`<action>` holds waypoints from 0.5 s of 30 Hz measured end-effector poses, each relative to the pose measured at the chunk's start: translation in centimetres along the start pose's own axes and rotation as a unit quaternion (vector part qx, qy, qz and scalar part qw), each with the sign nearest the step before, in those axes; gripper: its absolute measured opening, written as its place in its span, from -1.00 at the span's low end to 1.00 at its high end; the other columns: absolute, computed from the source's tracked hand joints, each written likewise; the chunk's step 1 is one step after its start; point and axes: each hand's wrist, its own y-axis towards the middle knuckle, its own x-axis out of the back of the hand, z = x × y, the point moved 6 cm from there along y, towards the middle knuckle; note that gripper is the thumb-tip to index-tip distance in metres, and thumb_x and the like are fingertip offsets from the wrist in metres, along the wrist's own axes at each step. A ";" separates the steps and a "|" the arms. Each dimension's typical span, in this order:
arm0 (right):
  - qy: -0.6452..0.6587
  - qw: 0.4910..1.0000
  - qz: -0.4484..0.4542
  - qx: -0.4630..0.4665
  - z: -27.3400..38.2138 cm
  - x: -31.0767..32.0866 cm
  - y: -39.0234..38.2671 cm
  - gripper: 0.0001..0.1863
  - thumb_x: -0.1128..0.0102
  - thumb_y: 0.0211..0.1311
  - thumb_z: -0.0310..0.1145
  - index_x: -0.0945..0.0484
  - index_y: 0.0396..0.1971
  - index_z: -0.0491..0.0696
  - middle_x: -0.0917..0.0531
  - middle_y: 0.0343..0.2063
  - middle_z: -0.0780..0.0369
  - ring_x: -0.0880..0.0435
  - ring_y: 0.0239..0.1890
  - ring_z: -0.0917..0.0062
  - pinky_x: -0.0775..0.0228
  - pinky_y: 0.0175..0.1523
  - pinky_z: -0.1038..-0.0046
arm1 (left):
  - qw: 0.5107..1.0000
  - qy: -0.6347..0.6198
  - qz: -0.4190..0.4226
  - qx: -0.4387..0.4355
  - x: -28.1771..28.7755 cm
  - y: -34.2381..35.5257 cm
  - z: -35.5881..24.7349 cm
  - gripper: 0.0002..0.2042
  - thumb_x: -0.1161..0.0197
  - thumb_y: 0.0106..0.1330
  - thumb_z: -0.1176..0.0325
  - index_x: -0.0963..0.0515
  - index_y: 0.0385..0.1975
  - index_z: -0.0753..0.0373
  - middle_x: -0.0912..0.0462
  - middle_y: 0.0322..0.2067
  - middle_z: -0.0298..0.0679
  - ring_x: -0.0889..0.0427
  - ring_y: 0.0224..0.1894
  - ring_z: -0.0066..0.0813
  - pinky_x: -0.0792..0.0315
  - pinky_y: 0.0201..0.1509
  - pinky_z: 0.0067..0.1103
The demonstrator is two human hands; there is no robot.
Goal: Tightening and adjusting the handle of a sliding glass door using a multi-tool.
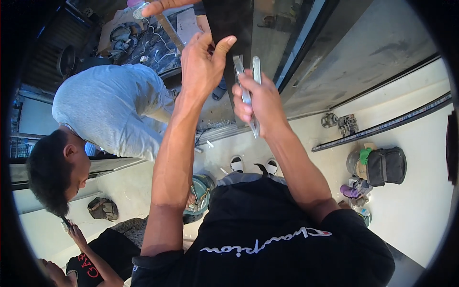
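My left hand (203,64) is raised beside a dark upright panel (232,24). Its fingers are curled and its thumb points out across the panel; what the fingers grip, if anything, is hidden. A narrow brown strip (169,31) ends behind its knuckles. To the right, my right hand (262,98) is closed around slim silvery metal pieces (239,67). Two of their ends stick up above the fist and a pointed end shows below it; I cannot tell whether they form one tool. At the top edge, another person's hand (165,5) is near a round white object (140,11).
A person in a grey shirt (105,103) bends over at left. Another person in black (103,258) is at lower left. A teal bucket (203,189) stands by my feet. Glass panes (272,38) rise ahead. A black bag (387,166) and a long dark strip (382,126) lie at right.
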 end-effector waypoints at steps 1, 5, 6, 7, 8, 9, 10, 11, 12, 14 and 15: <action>0.000 1.000 0.001 -0.001 0.1 -0.1 0.1 -0.83 -0.05 0.43 -0.39 -0.26 -0.13 -0.01 -0.48 -0.53 0.26 -0.28 -0.76 0.69 -0.06 -0.71 0.56 | 1.000 0.008 0.002 -0.001 0.1 -0.1 -0.3 -0.66 -0.43 0.27 0.13 -0.62 -0.43 0.35 -0.48 -0.56 -0.13 -0.45 -0.52 -0.19 -0.32 -0.40 -0.35; 0.011 1.000 -0.002 -0.010 0.1 -0.1 -0.2 -0.83 -0.05 0.43 -0.38 -0.26 -0.14 -0.01 -0.48 -0.53 0.25 -0.30 -0.77 0.67 -0.07 -0.71 0.54 | 1.000 0.011 -0.005 0.010 0.3 1.2 0.2 -0.66 -0.42 0.28 0.11 -0.62 -0.42 0.33 -0.48 -0.57 -0.12 -0.46 -0.52 -0.18 -0.32 -0.40 -0.32; 0.014 1.000 0.000 -0.018 -0.1 0.0 -0.7 -0.84 -0.05 0.43 -0.38 -0.25 -0.16 0.00 -0.49 -0.53 0.25 -0.31 -0.78 0.65 -0.09 -0.72 0.52 | 1.000 0.022 -0.002 -0.003 0.2 0.7 0.7 -0.67 -0.42 0.28 0.11 -0.64 -0.40 0.32 -0.50 -0.56 -0.11 -0.48 -0.51 -0.17 -0.33 -0.39 -0.31; 0.017 1.000 0.003 -0.024 -0.2 0.2 -0.9 -0.85 -0.04 0.44 -0.38 -0.25 -0.17 0.00 -0.49 -0.53 0.24 -0.33 -0.79 0.63 -0.10 -0.73 0.50 | 1.000 0.022 -0.002 -0.004 -0.1 0.7 0.7 -0.67 -0.42 0.28 0.11 -0.64 -0.40 0.32 -0.50 -0.56 -0.11 -0.48 -0.51 -0.17 -0.33 -0.39 -0.31; 0.013 0.999 -0.013 -0.030 -0.1 0.2 -0.8 -0.86 -0.03 0.44 -0.38 -0.26 -0.14 -0.01 -0.50 -0.53 0.25 -0.33 -0.79 0.63 -0.10 -0.73 0.50 | 1.000 -0.016 -0.012 -0.007 -0.4 0.6 0.7 -0.67 -0.42 0.27 0.11 -0.64 -0.39 0.32 -0.50 -0.55 -0.11 -0.49 -0.51 -0.17 -0.34 -0.39 -0.32; 0.013 0.999 -0.013 -0.030 0.1 0.1 0.0 -0.86 -0.03 0.44 -0.38 -0.26 -0.14 -0.01 -0.50 -0.53 0.25 -0.33 -0.79 0.63 -0.10 -0.73 0.50 | 0.998 -0.053 -0.021 -0.010 -0.5 0.7 0.7 -0.67 -0.42 0.27 0.11 -0.65 -0.38 0.31 -0.50 -0.55 -0.11 -0.49 -0.51 -0.16 -0.35 -0.39 -0.32; 0.021 1.000 0.005 -0.020 0.6 -0.2 1.3 -0.86 -0.03 0.44 -0.38 -0.27 -0.14 -0.01 -0.50 -0.53 0.25 -0.33 -0.79 0.63 -0.10 -0.73 0.50 | 0.999 -0.014 -0.029 -0.020 0.0 1.0 0.1 -0.69 -0.42 0.27 0.11 -0.66 -0.35 0.29 -0.51 -0.55 -0.11 -0.51 -0.49 -0.17 -0.37 -0.38 -0.34; 0.029 0.999 0.024 -0.009 0.8 -0.3 1.9 -0.86 -0.02 0.44 -0.38 -0.27 -0.13 -0.01 -0.51 -0.53 0.26 -0.33 -0.80 0.62 -0.10 -0.73 0.50 | 0.999 -0.014 -0.027 -0.019 -0.1 0.6 0.1 -0.69 -0.42 0.27 0.11 -0.66 -0.35 0.29 -0.51 -0.55 -0.11 -0.51 -0.49 -0.17 -0.37 -0.38 -0.34; 0.023 0.999 0.022 -0.012 0.2 0.3 0.6 -0.86 -0.03 0.44 -0.37 -0.28 -0.15 -0.01 -0.51 -0.55 0.27 -0.32 -0.80 0.63 -0.10 -0.73 0.50 | 1.000 -0.005 -0.016 -0.008 -0.2 0.1 0.3 -0.70 -0.42 0.28 0.12 -0.66 -0.34 0.28 -0.52 -0.54 -0.11 -0.52 -0.49 -0.17 -0.38 -0.37 -0.35; 0.013 1.000 0.013 -0.017 0.4 0.4 -0.1 -0.86 -0.04 0.44 -0.37 -0.28 -0.16 -0.01 -0.51 -0.55 0.26 -0.32 -0.80 0.63 -0.10 -0.72 0.50 | 1.000 0.007 -0.014 -0.002 0.0 0.6 0.3 -0.71 -0.42 0.28 0.13 -0.67 -0.32 0.28 -0.52 -0.54 -0.10 -0.52 -0.49 -0.17 -0.39 -0.37 -0.35; 0.003 1.000 0.000 -0.023 0.5 0.5 -0.1 -0.85 -0.05 0.43 -0.37 -0.27 -0.17 -0.01 -0.51 -0.56 0.26 -0.33 -0.80 0.63 -0.10 -0.72 0.51 | 1.000 0.004 -0.023 -0.008 0.2 1.1 0.2 -0.71 -0.42 0.28 0.14 -0.67 -0.32 0.28 -0.52 -0.54 -0.11 -0.52 -0.49 -0.18 -0.38 -0.37 -0.35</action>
